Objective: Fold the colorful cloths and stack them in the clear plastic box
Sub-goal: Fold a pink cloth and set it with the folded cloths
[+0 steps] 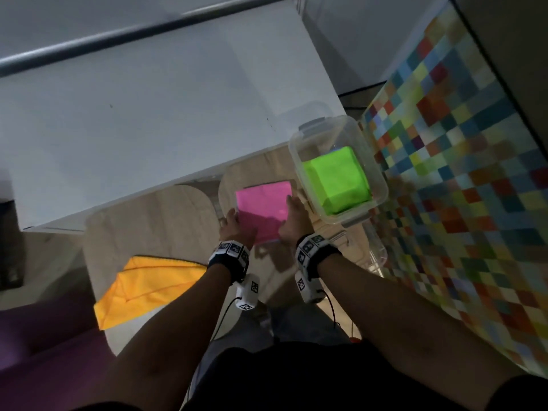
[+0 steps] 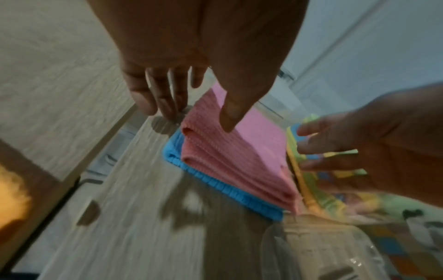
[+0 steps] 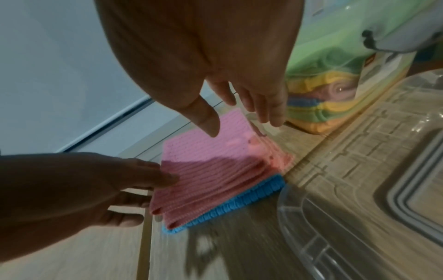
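At the middle of the wooden surface (image 1: pixel 166 221), a folded pink cloth (image 1: pixel 264 210) lies on a folded blue cloth (image 2: pixel 223 186). The left hand (image 1: pixel 232 223) sits at the stack's 9 o'clock edge and the right hand (image 1: pixel 293 216) at its 3 o'clock edge, both with fingers spread and relaxed, gripping nothing. Toward 2 o'clock stands the clear plastic box (image 1: pixel 376 170), a green cloth (image 1: pixel 338 179) topping its stack. An orange cloth (image 1: pixel 142 287) lies unfolded at 7 o'clock.
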Demonstrator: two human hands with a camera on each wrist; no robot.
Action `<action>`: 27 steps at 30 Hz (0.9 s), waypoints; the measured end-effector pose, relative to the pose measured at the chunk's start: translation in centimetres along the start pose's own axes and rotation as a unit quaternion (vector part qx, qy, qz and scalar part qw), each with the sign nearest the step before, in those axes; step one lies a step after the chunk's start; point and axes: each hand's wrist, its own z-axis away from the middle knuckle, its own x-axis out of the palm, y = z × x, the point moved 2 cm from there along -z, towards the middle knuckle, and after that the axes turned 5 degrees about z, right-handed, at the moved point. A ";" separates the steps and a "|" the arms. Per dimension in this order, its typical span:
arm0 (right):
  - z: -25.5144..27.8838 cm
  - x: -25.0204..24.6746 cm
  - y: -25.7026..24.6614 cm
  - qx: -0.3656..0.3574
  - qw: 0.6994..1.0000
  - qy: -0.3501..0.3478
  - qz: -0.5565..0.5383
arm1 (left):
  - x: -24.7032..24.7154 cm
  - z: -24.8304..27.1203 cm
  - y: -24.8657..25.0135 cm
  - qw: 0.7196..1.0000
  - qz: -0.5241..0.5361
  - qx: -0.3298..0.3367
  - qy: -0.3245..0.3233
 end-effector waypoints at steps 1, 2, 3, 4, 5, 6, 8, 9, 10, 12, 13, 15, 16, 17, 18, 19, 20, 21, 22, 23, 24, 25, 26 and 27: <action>-0.4 0.5 0.5 0.000 1.000 -0.010 0.024 | -0.1 0.1 0.2 0.999 -0.039 -0.003 0.005; -0.8 1.1 0.9 0.002 0.999 -0.013 0.035 | -0.3 0.1 0.5 0.998 -0.068 -0.004 0.013; -1.1 1.6 1.3 0.003 0.999 -0.016 0.037 | -0.6 0.4 1.0 0.996 -0.087 -0.015 0.023; -1.5 2.1 1.8 0.003 0.999 -0.018 0.035 | -0.7 0.4 1.1 0.995 -0.093 -0.024 0.033; -1.7 2.5 2.2 0.001 0.999 -0.019 0.035 | -1.0 0.5 1.4 0.994 -0.099 -0.033 0.042; -2.0 2.9 2.6 -0.004 0.999 -0.017 0.036 | -1.0 0.5 1.6 0.993 -0.103 -0.027 0.052; -2.7 3.5 3.7 -0.002 0.999 -0.002 0.035 | -1.3 0.6 2.0 0.995 -0.086 -0.003 0.046; -2.7 3.5 4.1 -0.001 0.999 0.002 0.034 | -1.2 0.6 2.0 0.997 -0.068 0.001 0.032; -2.6 3.3 4.2 -0.003 0.999 0.010 0.042 | -1.1 0.5 1.9 0.998 -0.059 0.000 0.018; -2.0 2.6 4.2 -0.018 0.998 0.018 0.066 | -0.6 0.3 1.3 0.998 -0.065 -0.021 -0.017; -1.5 2.2 3.9 -0.022 0.997 0.011 0.069 | -0.3 0.2 1.0 0.996 -0.073 -0.030 -0.034; -0.5 1.4 3.1 -0.027 0.997 0.003 0.070 | -0.1 0.0 0.7 0.995 -0.081 -0.034 -0.049; -0.1 0.9 2.7 -0.032 0.997 0.003 0.071 | -0.1 -0.2 0.8 0.996 -0.072 -0.036 -0.046; 0.4 0.3 2.2 -0.039 0.996 0.004 0.076 | -0.3 -0.4 0.8 0.997 -0.056 -0.040 -0.038; 0.9 -0.2 1.7 -0.049 0.996 0.004 0.080 | -0.6 -0.6 1.1 0.998 -0.035 -0.043 -0.028; 1.3 -0.6 1.4 -0.061 0.994 0.007 0.085 | -0.9 -0.7 1.4 0.999 -0.013 -0.047 -0.017; 1.5 -0.7 1.2 -0.081 0.993 0.016 0.089 | -1.1 -1.1 1.6 0.999 0.009 -0.046 -0.005; 1.5 -0.5 1.0 -0.107 0.988 0.019 0.107 | -1.3 -1.5 1.9 0.999 0.027 -0.046 0.004; 1.4 -0.1 1.0 -0.132 0.982 0.016 0.131 | -1.4 -2.0 2.4 0.998 0.039 -0.043 0.009; 1.2 0.4 1.2 -0.149 0.975 0.006 0.163 | -1.6 -2.3 2.9 0.998 0.049 -0.041 0.010; 1.0 0.9 1.3 -0.166 0.967 -0.022 0.192 | -1.6 -2.9 3.3 0.998 0.058 -0.037 0.010; 1.1 1.0 1.3 -0.178 0.960 -0.050 0.211 | -1.6 -3.3 3.7 0.997 0.072 -0.035 0.011; 1.1 1.2 1.5 -0.190 0.955 -0.066 0.218 | -1.6 -3.7 3.9 0.995 0.090 -0.032 0.013; 1.0 1.1 1.6 -0.198 0.954 -0.070 0.215 | -1.6 -4.0 3.9 0.993 0.111 -0.030 0.015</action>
